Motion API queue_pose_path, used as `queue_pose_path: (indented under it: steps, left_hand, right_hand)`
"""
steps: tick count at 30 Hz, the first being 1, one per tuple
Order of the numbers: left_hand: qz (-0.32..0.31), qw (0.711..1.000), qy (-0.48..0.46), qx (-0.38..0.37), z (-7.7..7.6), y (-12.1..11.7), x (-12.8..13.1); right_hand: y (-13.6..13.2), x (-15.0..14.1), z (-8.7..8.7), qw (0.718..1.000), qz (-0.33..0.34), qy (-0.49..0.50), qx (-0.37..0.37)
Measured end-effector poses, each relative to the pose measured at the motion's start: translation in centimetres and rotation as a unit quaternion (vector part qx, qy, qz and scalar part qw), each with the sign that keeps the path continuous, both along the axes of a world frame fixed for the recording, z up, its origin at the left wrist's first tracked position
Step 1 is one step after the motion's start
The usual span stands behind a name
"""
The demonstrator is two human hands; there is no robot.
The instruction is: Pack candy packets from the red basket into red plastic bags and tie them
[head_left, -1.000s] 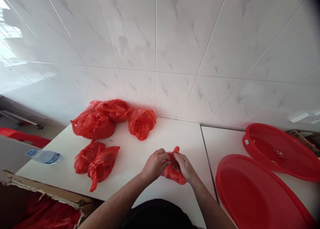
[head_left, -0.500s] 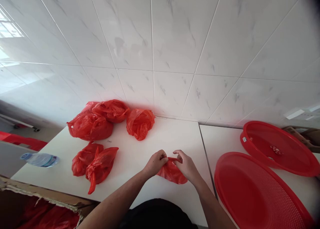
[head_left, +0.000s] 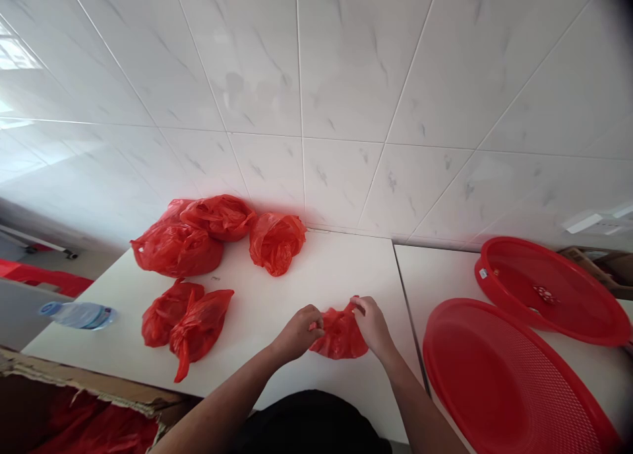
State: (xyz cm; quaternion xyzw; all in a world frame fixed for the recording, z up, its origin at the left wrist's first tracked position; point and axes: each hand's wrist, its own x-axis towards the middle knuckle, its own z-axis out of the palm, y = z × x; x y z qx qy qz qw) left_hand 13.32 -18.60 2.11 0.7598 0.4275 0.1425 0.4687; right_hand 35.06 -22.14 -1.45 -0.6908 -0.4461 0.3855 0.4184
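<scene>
Landmark: front red basket [head_left: 484, 375], its left rim close to the seam [head_left: 409, 309] between two tables
Red bag: left of the front basket, across the seam, on the white table [head_left: 262, 309]; the red bag [head_left: 341, 335] has its upper edge ruffled between the hands
Right hand: the right hand [head_left: 370, 322] sits on the front basket's side of the bag, pinching its upper right edge
Left hand: the left hand [head_left: 299, 332] is on the side away from the front basket, fingers curled at the bag's left edge; whether they grip, cannot tell
Open room: bare tabletop between bag and seam, wider toward the tied bags [head_left: 202, 325], well left of the front basket
Left edge: bottle [head_left: 82, 315] on its side, farther left of the front basket
</scene>
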Motion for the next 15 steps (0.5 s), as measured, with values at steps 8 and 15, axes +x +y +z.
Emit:
queue_pose_path:
  steps: [8, 15]
  left_hand:
    - [-0.11, 0.974, 0.195, -0.036, -1.5, -1.6, -4.7]
    - [-0.055, 0.99, 0.119, -0.045, -0.7, -1.2, -1.3]
  right_hand:
    - [-1.5, 2.5, -5.6, 0.984, -0.034, -0.172, -0.026]
    - [-2.1, 3.6, -6.9, 0.994, -0.027, -0.097, -0.053]
